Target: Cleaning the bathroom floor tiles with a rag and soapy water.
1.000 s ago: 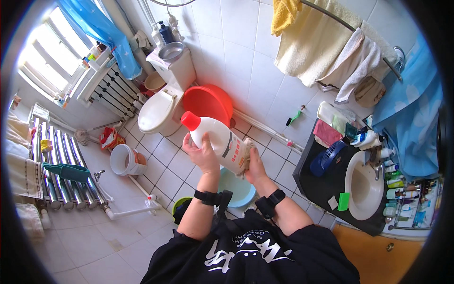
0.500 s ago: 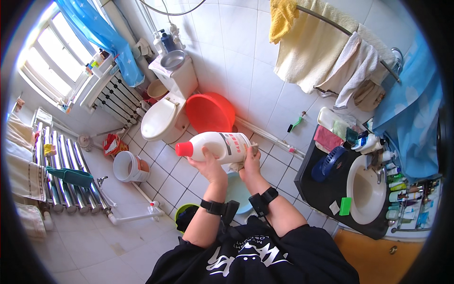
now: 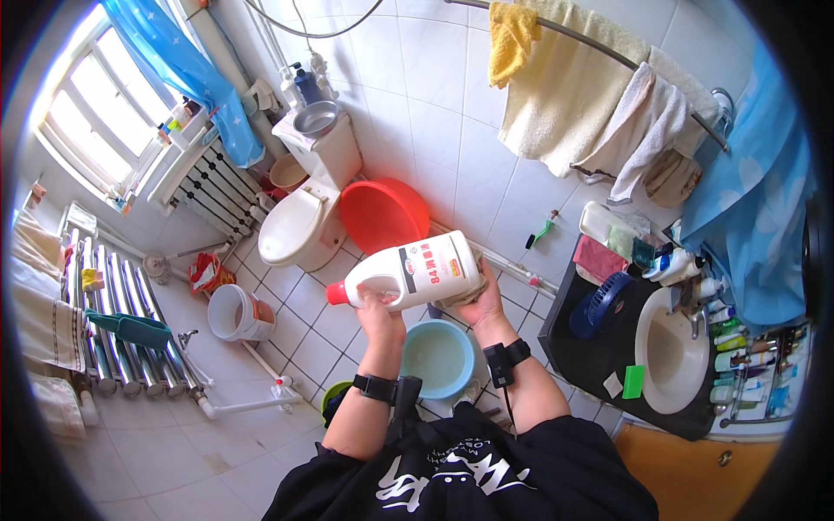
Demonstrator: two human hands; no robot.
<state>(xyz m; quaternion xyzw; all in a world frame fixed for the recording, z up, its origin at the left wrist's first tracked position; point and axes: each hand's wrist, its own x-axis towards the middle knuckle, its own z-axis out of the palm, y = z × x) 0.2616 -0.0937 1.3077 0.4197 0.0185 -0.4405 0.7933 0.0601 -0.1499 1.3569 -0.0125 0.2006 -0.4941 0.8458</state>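
Observation:
A white plastic bleach-style bottle [image 3: 417, 269] with a red cap [image 3: 336, 293] lies sideways in my hands, its cap toward the left and its printed label facing up. My left hand [image 3: 380, 317] is closed round the moulded handle near the cap end. Under the bottle's base at the right, my right hand [image 3: 484, 304] presses a crumpled beige-grey rag [image 3: 462, 293] against it; some of its fingers are hidden behind the bottle. Below, between my forearms, a light blue basin [image 3: 470, 360] with cloudy water stands on the tiled floor.
Beyond the bottle are a red tub [image 3: 382, 204] and a white toilet [image 3: 291, 227]. A white bucket [image 3: 230, 313] stands at left, near a chrome radiator [image 3: 130, 347]. The black counter [image 3: 569, 334] with a sink [image 3: 673, 347] is at right; towels [image 3: 565, 95] hang above.
The bottle has turned so its label shows more fully, and its base has swung up and to the right. My hands have spread apart slightly, and the blue basin shows more.

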